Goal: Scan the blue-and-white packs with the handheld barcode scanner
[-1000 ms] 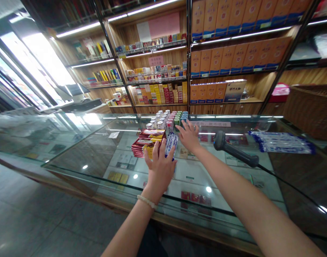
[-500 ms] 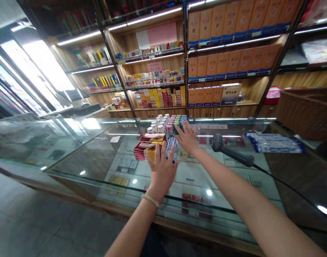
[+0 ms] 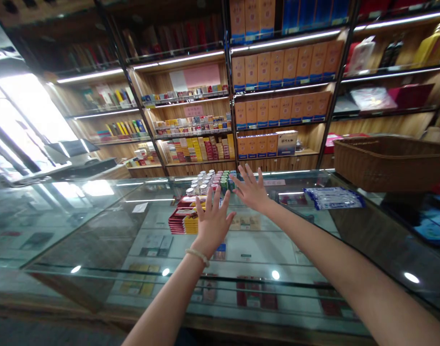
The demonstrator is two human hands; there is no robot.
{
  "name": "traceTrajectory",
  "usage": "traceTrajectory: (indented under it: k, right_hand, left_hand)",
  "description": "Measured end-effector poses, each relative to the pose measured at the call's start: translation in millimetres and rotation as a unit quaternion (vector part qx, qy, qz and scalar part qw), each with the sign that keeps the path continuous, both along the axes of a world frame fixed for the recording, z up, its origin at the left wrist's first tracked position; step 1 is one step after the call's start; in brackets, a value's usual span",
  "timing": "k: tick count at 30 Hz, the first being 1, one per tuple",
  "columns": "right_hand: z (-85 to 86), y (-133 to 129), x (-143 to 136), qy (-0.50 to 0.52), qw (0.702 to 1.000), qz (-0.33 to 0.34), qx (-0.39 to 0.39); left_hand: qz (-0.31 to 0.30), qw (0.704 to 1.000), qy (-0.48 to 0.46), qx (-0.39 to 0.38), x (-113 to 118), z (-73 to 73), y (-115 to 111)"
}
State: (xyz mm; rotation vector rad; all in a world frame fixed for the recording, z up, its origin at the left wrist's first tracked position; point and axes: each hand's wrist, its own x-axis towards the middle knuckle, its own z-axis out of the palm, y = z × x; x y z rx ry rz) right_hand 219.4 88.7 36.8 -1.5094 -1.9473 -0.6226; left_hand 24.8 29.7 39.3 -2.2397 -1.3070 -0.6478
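My left hand (image 3: pixel 213 221), a beaded bracelet (image 3: pixel 197 257) at its wrist, is held up with fingers spread and nothing in it. Just beyond it, partly covered by the fingers, lie stacked red and yellow snack packets (image 3: pixel 184 220) on the glass counter (image 3: pixel 266 247). My right hand (image 3: pixel 252 189) is also spread and holds nothing. It hovers near the right end of a group of small bottles or cans with white, pink, green and blue colours (image 3: pixel 205 180). Whether either hand touches these goods I cannot tell.
Blue and white long packets (image 3: pixel 333 198) lie on the counter at right, with a brown woven basket (image 3: pixel 389 161) behind them. A small white paper (image 3: pixel 140 207) lies at left. Shelves with orange boxes (image 3: pixel 270 113) and small packs (image 3: pixel 201 149) stand at the back.
The view has tilted up and shifted right, showing more shelves and basket. The barcode scanner is now mostly hidden behind my right arm. Both hands stay spread and empty.
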Motion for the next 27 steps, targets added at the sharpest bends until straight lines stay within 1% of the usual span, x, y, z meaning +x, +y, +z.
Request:
traceTrajectory:
  k: [4,10,16,22,27]
  right_hand:
    - [6.5,-14,28,-0.015,0.999,-0.026,0.021]
    - [15.9,-35,66,-0.040,0.997,-0.054,0.047]
    - [27.0,-58,111,-0.046,0.993,-0.090,0.053]
    - [28.6,-79,156,-0.046,0.989,-0.126,0.058]
    - [27.4,-90,188,-0.042,0.985,-0.153,0.062]
  left_hand:
    - [-0.021,0.999,-0.007,0.025,22,9.5,12]
    - [-0.037,0.998,-0.049,0.034,62,10.0,23]
    - [-0.114,0.991,-0.047,0.049,93,10.1,29]
    - [-0.126,0.988,-0.084,0.044,129,9.5,32]
    - [-0.142,0.985,-0.089,0.038,156,8.4,31]
